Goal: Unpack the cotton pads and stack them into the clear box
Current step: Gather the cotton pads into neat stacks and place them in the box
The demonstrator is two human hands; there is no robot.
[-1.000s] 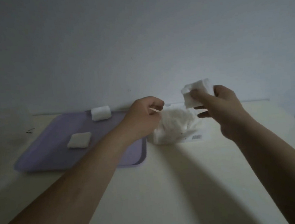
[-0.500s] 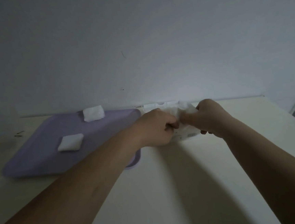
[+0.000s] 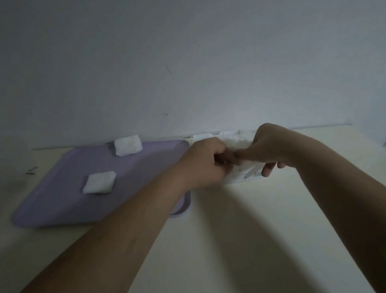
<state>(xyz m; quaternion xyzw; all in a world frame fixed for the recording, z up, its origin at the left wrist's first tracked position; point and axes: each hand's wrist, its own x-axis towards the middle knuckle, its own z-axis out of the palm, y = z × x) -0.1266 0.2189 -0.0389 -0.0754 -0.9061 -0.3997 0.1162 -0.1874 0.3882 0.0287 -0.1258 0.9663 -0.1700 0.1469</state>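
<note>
Early stage: both hands, left hand (image 3: 206, 162) and right hand (image 3: 267, 148), pinch the cotton pad packet (image 3: 241, 173); two pads (image 3: 99, 182) on purple tray (image 3: 59, 204), clear box unseen.

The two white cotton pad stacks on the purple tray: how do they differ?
The far cotton pad stack sits at the tray's back edge near the wall; the near cotton pad stack lies toward the tray's middle. The far one looks thicker and blockier, the near one flatter. Both are white, roughly square, and untouched by either hand.
</note>
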